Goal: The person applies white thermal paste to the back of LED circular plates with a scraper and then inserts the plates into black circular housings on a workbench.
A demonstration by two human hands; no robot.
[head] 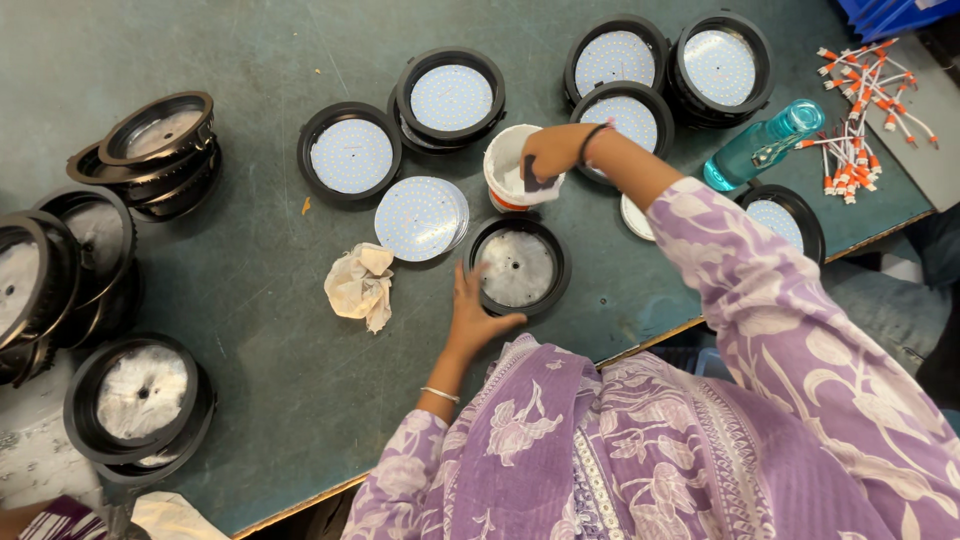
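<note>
A round black lamp housing [517, 267] with a silvery inner plate lies on the green table in front of me. My left hand [471, 313] rests flat against its left rim, fingers spread, steadying it. My right hand [547, 153] reaches over a small white tub [506, 170] of white paste behind the housing and grips a small dark applicator dipped at the tub's mouth. A stack of round white LED discs [420, 217] lies to the left of the tub.
Assembled black housings with LED discs [351, 155] sit along the back. Empty black housings [160, 140] pile up at the left. A crumpled cloth [361, 285], a teal bottle [762, 143] and a heap of red-and-white wire connectors [860, 110] are also on the table.
</note>
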